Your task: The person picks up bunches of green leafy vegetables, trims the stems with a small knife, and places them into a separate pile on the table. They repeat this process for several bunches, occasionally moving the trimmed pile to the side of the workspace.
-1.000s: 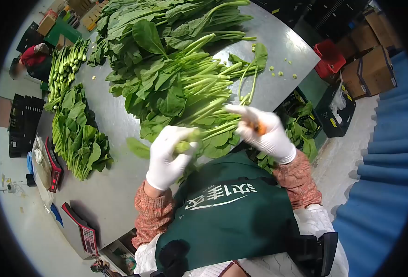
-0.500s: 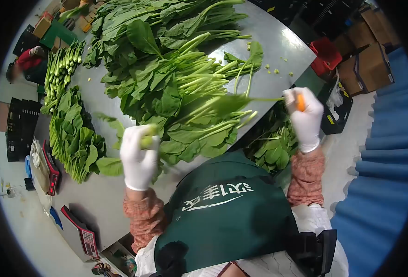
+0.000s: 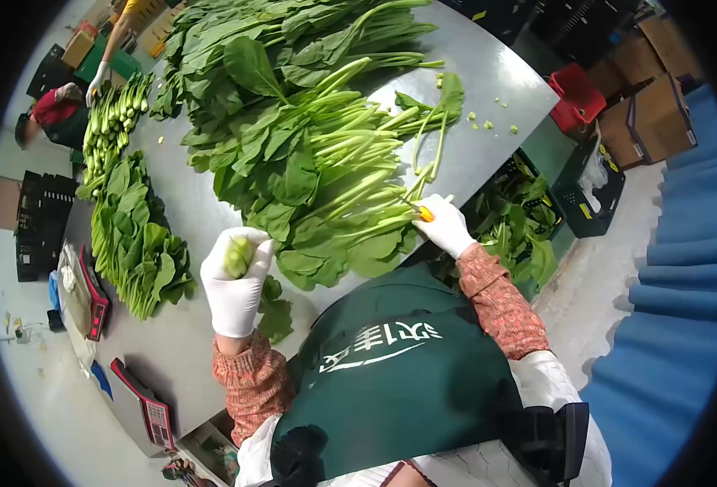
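My left hand [image 3: 230, 294], in a white glove, is closed around a small bunch of leafy greens [image 3: 238, 256]. The pale stem ends show at the top of the fist, and leaves hang below the wrist. At the near right side of the big pile of leafy greens [image 3: 293, 162], my gloved right hand [image 3: 446, 230] touches the stem ends. It is closed on a small orange-handled knife [image 3: 426, 214]; a thin dark blade seems to point toward the stems. The fingertips are partly hidden.
Bunched greens [image 3: 135, 235] line the table's left side. Red-edged scales [image 3: 143, 406] stand near the left edge. Below the table's right edge, a crate holds loose leaves [image 3: 529, 231]. Another person's gloved hand [image 3: 97, 81] reaches to the far bunches. Cut bits [image 3: 488, 125] lie at right.
My right hand has come left and down to the stem ends; the leaf it carried is gone from it. My left hand has shifted slightly. Another person's arm has appeared at the far left.
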A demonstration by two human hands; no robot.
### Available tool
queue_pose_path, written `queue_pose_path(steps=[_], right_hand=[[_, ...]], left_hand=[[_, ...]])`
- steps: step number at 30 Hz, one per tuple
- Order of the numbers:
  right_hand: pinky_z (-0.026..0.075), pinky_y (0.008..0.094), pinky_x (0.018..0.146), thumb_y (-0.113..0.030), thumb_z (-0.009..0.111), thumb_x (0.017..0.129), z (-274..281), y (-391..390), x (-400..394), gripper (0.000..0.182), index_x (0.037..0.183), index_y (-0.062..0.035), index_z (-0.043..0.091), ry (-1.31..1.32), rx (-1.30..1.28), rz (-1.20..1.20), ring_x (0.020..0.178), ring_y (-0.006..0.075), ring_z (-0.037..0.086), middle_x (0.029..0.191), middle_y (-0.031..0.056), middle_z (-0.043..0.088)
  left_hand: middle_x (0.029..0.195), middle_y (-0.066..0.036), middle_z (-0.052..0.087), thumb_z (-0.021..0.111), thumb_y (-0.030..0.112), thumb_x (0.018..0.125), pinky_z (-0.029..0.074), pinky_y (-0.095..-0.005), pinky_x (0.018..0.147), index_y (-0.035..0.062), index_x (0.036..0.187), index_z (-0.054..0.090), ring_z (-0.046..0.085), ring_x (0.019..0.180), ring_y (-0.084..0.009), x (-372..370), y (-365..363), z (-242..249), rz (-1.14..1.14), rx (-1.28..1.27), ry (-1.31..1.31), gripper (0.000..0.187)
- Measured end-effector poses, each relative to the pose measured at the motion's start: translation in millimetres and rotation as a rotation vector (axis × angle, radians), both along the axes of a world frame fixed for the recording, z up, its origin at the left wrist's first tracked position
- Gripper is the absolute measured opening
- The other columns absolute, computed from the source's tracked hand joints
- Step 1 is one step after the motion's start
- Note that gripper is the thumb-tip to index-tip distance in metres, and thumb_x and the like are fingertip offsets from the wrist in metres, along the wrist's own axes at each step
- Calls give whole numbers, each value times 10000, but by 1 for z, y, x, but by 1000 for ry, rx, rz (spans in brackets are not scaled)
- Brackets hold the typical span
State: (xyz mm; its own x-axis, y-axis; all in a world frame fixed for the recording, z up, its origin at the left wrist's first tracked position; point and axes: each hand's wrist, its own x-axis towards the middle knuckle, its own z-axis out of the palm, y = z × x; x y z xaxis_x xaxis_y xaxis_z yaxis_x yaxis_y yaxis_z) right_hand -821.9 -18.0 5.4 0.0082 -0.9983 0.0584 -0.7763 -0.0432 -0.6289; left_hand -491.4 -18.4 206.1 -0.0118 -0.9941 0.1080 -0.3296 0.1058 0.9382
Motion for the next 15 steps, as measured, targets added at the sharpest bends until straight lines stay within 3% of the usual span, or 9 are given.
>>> queue_pose_path(steps=[1, 3, 5, 7, 9, 10, 11, 13, 15], right_hand=[[524, 426, 772, -249, 715, 821, 6, 0, -1, 290, 1057, -91, 657, -83, -39, 18, 877, 332, 658, 977, 119, 660], [505, 363, 732, -246, 739, 833, 37, -4, 1, 278, 998, -36, 661, -242, 41, 60, 783, 239, 637, 903, 123, 658], [487, 326, 703, -237, 738, 852, 104, -5, 17, 252, 967, -28, 657, -381, 136, 62, 730, 183, 599, 831, 111, 633], [456, 279, 661, -191, 747, 865, 140, -1, 34, 221, 914, -2, 644, -567, 88, 48, 701, 123, 528, 774, 78, 591], [450, 269, 646, -177, 745, 876, 168, 7, 47, 215, 899, 8, 638, -780, 65, 46, 702, 105, 517, 764, 62, 589], [441, 258, 629, -150, 726, 900, 172, 11, 48, 185, 909, 16, 645, -816, 71, 58, 708, 79, 500, 787, 24, 606], [430, 256, 611, -137, 709, 914, 182, 15, 49, 166, 960, 11, 647, -649, 46, 54, 701, 71, 483, 796, 10, 609], [472, 281, 625, -105, 716, 878, 170, 20, 44, 189, 1035, -19, 655, -987, 223, 28, 686, 139, 584, 849, 63, 658], [506, 310, 653, -74, 707, 839, 157, 18, 47, 242, 1075, -49, 659, -594, -152, 75, 740, 219, 648, 913, 97, 678]], left_hand=[[820, 18, 635, 698, -42, 842, 464, -212, 683, 28, 931, 665, 556, 729, -54, 1, 0, -5, -4, 17, -25, 117], [814, 1, 630, 695, -18, 851, 452, -217, 675, 13, 925, 664, 551, 723, -64, -12, 0, -9, -98, -91, -243, 87], [871, -98, 690, 714, 2, 819, 508, -286, 734, 17, 970, 690, 658, 772, -187, -33, 1, -12, -191, -191, -316, 153], [956, -122, 691, 751, 59, 791, 532, -317, 763, 40, 1042, 681, 680, 838, -263, -41, -2, -21, -253, -261, -375, 261], [986, -120, 682, 770, 80, 744, 539, -337, 738, 64, 1088, 669, 672, 836, -289, -79, -1, -15, -293, -554, -586, 358], [974, -115, 676, 772, 79, 731, 536, -344, 723, 69, 1092, 664, 667, 822, -292, -82, -2, -13, -286, -555, -612, 377], [962, -110, 670, 775, 79, 719, 533, -350, 707, 73, 1096, 660, 661, 808, -296, -84, -2, -12, -279, -556, -637, 395], [925, -102, 656, 775, 74, 705, 524, -358, 679, 77, 1091, 655, 649, 779, -297, -85, -3, -12, -265, -539, -656, 404], [877, -96, 637, 771, 65, 705, 513, -360, 654, 75, 1071, 655, 637, 749, -291, -83, -4, -18, -243, -505, -641, 385]])
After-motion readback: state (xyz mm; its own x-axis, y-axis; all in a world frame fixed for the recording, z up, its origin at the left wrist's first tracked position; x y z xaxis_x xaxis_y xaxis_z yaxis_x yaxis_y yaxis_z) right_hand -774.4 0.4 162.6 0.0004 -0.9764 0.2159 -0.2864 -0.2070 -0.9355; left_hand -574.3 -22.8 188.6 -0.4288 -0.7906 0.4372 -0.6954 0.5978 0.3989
